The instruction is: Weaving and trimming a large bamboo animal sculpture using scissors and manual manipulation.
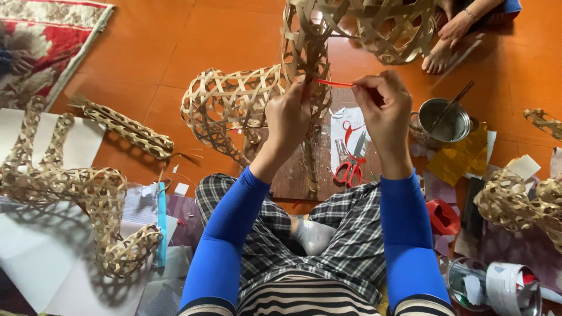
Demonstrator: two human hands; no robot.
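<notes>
- Head view, nearest zone: 2 blue sleeves rise from 6 o'clock over a checked cloth point(345, 257) covering the lap.
- Left hand point(288, 117), just left of centre: fingers closed on the narrow neck of a woven bamboo frame point(234, 102), pinching it where a red strip point(335, 83) meets the weave.
- Right hand point(383, 108), just right of centre: thumb and fingers closed on the other end of the red strip, which runs taut between the 2 hands.
- Woven bamboo frame: an open lattice body bulging toward 10 o'clock of the left hand, its neck climbing to a wider woven part at 12 o'clock.
- Red-handled scissors point(350, 169), below the right hand at 6 o'clock of it, lie on a brown board point(293, 175) beside a white paper.
- Metal cup point(446, 120), at 3 o'clock of the right hand, holds a thin stick; yellow paper point(462, 158) lies just below it.
- Tape roll point(506, 284), at 5 o'clock, sits among paper scraps.
- Finished bamboo lattice piece point(88, 193), at 8 o'clock, rests on white sheets point(35, 257); a smaller woven stick point(126, 129) lies at 9 o'clock.
- Patterned rug point(47, 41), at 10 o'clock, on the orange tiled floor point(205, 41).
- Another person's foot point(436, 58), at 1 o'clock, far edge, with a hand just above it.
</notes>
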